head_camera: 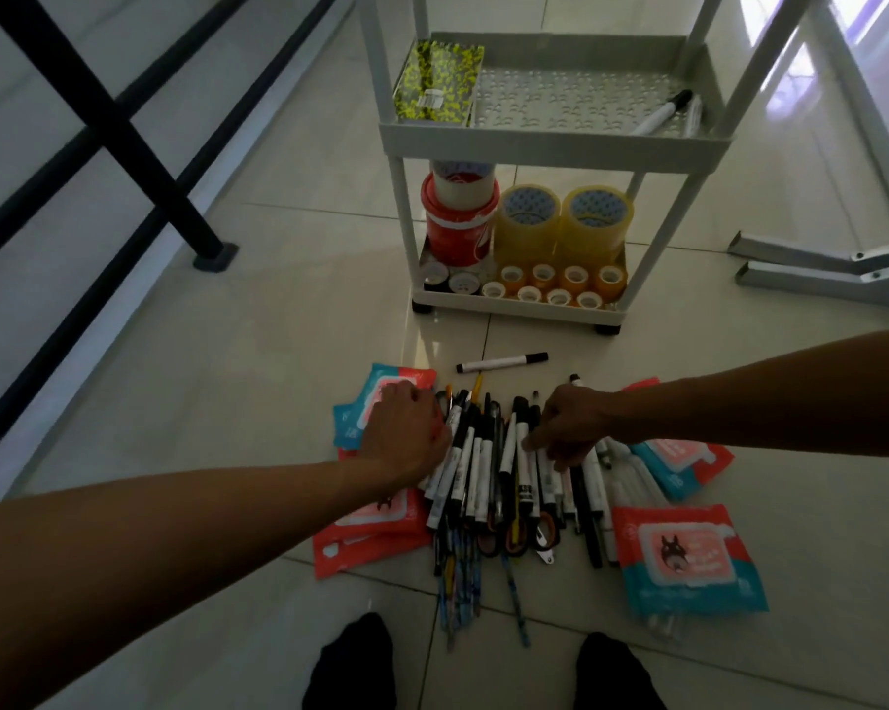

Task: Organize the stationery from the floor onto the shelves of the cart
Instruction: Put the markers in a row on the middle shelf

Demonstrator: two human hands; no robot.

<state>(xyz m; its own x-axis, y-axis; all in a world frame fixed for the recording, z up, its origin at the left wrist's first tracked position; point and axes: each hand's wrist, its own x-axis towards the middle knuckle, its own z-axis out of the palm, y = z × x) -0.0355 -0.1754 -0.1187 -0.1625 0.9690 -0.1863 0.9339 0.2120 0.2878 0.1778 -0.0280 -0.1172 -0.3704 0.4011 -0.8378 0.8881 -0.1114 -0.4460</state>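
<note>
Two black-socked feet (350, 663) stood before a heap of black-and-white markers and pens (503, 479) on the tiled floor (227, 351). Left hand (406, 438) and right hand (570, 427) reached into it, grips unclear, below the white plastic cart (550, 140).

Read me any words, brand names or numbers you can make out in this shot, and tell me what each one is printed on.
None can be read for certain.
Wet wipe pack: a dog picture shows, its print is too blurred.
Red tape roll: white markings, unreadable.
Yellow patterned box: white sticker, too small.
Markers in the pile: barrel labels too small.
Loose marker: no legible print.
</note>
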